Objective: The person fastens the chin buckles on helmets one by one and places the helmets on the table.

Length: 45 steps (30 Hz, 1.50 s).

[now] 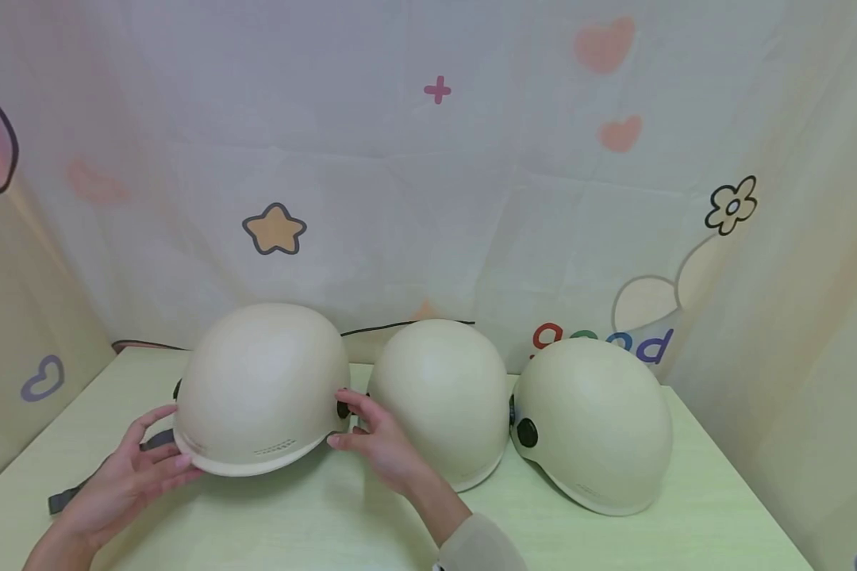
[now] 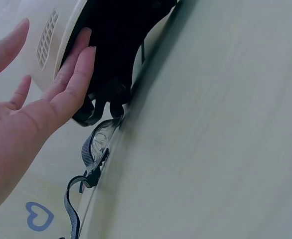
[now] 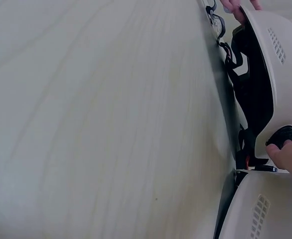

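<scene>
Three cream helmets stand in a row on the table. Both hands are at the leftmost helmet [image 1: 264, 381], whose front rim is lifted off the tabletop. My left hand [image 1: 132, 484] holds the rim at its left front, with two fingers [image 2: 73, 74] under the edge against the dark inside. At the opposite side, my right hand [image 1: 386, 444] grips the helmet near its round black side disc [image 3: 281, 135], thumb and fingers around that disc. A grey chin strap [image 2: 72, 204] with a clear buckle part trails from the helmet onto the table at left.
Close beside my right hand stands the middle helmet [image 1: 439, 396]; the right helmet [image 1: 600, 428], with a black side disc, is next to it. All rest on a pale wood-grained table [image 1: 293, 523]. A printed curtain [image 1: 428, 174] hangs behind, with a dark cord along the table's back edge.
</scene>
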Each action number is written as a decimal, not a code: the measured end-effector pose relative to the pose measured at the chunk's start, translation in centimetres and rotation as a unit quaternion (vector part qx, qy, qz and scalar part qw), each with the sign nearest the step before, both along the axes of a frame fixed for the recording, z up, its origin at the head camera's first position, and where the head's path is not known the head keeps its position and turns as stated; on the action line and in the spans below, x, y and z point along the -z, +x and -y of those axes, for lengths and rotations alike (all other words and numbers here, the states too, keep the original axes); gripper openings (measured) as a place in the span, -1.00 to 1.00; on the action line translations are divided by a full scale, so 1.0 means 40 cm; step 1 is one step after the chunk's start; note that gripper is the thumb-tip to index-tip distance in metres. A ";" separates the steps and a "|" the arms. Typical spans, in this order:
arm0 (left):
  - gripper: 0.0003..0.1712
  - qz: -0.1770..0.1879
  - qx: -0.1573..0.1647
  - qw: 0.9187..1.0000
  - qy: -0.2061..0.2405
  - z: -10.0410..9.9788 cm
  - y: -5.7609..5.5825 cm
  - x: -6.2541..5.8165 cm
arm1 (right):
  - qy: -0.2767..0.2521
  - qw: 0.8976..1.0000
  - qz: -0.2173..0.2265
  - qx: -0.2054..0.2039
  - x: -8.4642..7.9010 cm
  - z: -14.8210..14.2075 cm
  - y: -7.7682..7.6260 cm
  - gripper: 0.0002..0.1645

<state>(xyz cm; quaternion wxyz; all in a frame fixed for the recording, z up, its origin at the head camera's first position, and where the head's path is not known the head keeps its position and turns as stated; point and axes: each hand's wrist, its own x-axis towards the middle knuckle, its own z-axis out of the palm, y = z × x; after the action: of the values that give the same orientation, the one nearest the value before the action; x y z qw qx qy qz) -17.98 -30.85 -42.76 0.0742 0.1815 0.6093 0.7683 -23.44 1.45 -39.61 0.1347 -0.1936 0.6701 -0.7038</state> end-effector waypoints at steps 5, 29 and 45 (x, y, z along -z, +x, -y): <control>-0.13 -0.006 0.015 1.000 0.023 0.001 -0.001 0.001 | 0.018 1.000 0.001 0.007 0.002 0.002 -0.004 -0.32; -0.17 -0.064 -0.111 0.991 0.038 -0.055 0.017 -0.092 | 0.058 0.998 0.003 -0.006 -0.006 -0.020 0.027 -0.33; -0.22 -0.090 -0.177 0.978 -0.066 -0.143 0.058 -0.184 | 0.028 0.997 -0.063 -0.027 -0.122 -0.105 0.026 -0.30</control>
<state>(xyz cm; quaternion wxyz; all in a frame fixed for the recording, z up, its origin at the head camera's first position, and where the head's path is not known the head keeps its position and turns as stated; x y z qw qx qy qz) -15.68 -25.12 -35.41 -0.1062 0.1339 0.6850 0.7082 -22.38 5.65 -34.75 0.1165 -0.2513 0.6914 -0.6673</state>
